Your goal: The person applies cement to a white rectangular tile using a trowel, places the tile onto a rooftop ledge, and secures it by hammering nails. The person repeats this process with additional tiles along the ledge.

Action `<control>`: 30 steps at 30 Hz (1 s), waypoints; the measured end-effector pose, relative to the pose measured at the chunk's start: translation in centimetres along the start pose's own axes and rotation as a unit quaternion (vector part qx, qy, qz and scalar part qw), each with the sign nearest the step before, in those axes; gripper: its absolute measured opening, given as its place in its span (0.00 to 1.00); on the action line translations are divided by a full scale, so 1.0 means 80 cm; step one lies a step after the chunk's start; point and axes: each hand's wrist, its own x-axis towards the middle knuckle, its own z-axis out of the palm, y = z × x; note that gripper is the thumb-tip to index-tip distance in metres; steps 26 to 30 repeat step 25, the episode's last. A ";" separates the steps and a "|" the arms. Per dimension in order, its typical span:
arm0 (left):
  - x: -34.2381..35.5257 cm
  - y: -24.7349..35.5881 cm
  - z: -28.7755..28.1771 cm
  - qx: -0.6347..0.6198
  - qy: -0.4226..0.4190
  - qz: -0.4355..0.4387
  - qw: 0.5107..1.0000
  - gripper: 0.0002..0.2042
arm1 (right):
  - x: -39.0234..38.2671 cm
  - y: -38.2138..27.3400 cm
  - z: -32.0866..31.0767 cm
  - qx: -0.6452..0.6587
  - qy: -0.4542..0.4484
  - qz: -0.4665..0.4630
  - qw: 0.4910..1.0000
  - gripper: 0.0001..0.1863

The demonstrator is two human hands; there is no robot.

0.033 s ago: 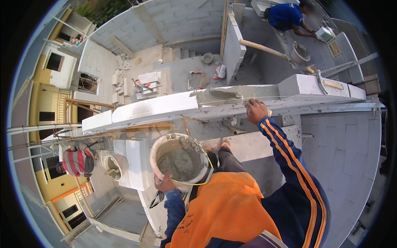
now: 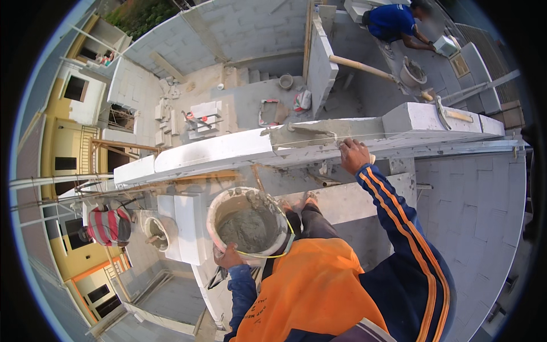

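Note:
My left hand (image 2: 228, 256) is closed on the rim of a round, mortar-smeared bucket (image 2: 213, 228) held in front of my body. Grey wet mortar (image 2: 245, 227) lies inside it, and a yellow-green handle loops down its side. My right hand (image 2: 354, 155) is closed at the near side of a white block wall (image 2: 216, 149). The pale end of a trowel handle (image 2: 372, 158) sticks out behind its fingers. Toward the left, the mortar-coated trowel blade (image 2: 310, 131) rests against the mortar bed (image 2: 359, 126) on the wall top; its outline is hard to separate from the mortar.
A taut string runs along the wall. A hammer (image 2: 450, 114) lies on its right end. My feet stand on a board (image 2: 364, 196). At left are stacked blocks (image 2: 188, 219), another bucket (image 2: 155, 232) and a person in stripes (image 2: 108, 225). A co-worker in blue (image 2: 393, 23) handles a block (image 2: 446, 45).

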 end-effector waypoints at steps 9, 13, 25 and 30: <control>-0.023 -0.003 0.005 0.047 0.064 -0.021 0.997 0.16 | -0.039 -0.052 0.020 0.199 -0.042 0.260 0.944 0.18; -0.025 -0.016 0.009 0.012 0.031 -0.011 0.999 0.18 | -0.024 -0.085 0.037 0.267 -0.105 0.311 0.906 0.21; -0.035 0.002 0.047 0.068 0.007 -0.027 0.997 0.20 | -0.091 0.079 0.043 0.307 0.004 0.435 0.846 0.22; -0.035 0.002 0.047 0.068 0.007 -0.027 0.997 0.20 | -0.091 0.079 0.043 0.307 0.004 0.435 0.846 0.22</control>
